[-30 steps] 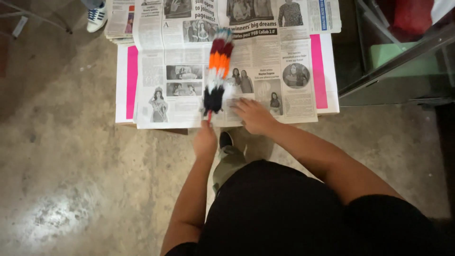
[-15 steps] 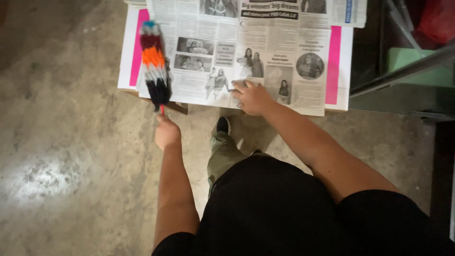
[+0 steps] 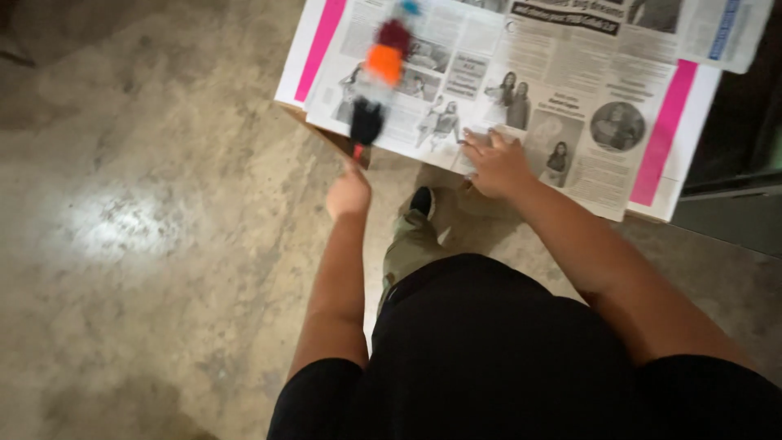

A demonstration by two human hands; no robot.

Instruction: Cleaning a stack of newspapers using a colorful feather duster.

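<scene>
At the upper middle of the frame, a striped feather duster [image 3: 381,69] lies blurred across the newspaper [image 3: 521,90] that covers the worktop [image 3: 330,138]. Its bands run black, orange, dark red and blue from the handle outward. The left hand [image 3: 349,191] sits just below the near edge of the worktop, its grip clamped on the duster's thin handle, so the fluffy head reaches well over the paper while the arm stays clear of it. The right hand [image 3: 498,163] lies flat with fingers spread and together on nothing, pressing the newspaper near its lower edge; I judge this pins the sheet so it does not slide under the duster. Below, a shoe [image 3: 421,201] stands on the concrete floor [image 3: 147,244].
</scene>
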